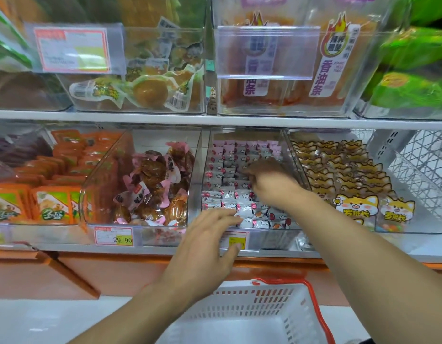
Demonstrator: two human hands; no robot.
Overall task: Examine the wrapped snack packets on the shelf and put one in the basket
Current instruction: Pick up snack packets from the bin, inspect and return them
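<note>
Several small white and pink wrapped snack packets (229,184) fill a clear bin (198,170) on the lower shelf. My right hand (269,180) reaches into that bin, its fingers curled down among the packets; whether it pinches one is hidden. My left hand (210,242) hovers with spread fingers at the bin's front edge, fingertips near the front packets and the yellow price tag (237,240). A white basket (259,314) with a red rim sits below the shelf, between my forearms.
Neighbouring bins hold brown snacks in pink wrappers (153,184), orange packets (53,192) and cat-printed packets (346,180). An upper shelf (215,119) carries more clear bins. A wire rack (423,170) stands at the right. An orange ledge (115,266) runs below.
</note>
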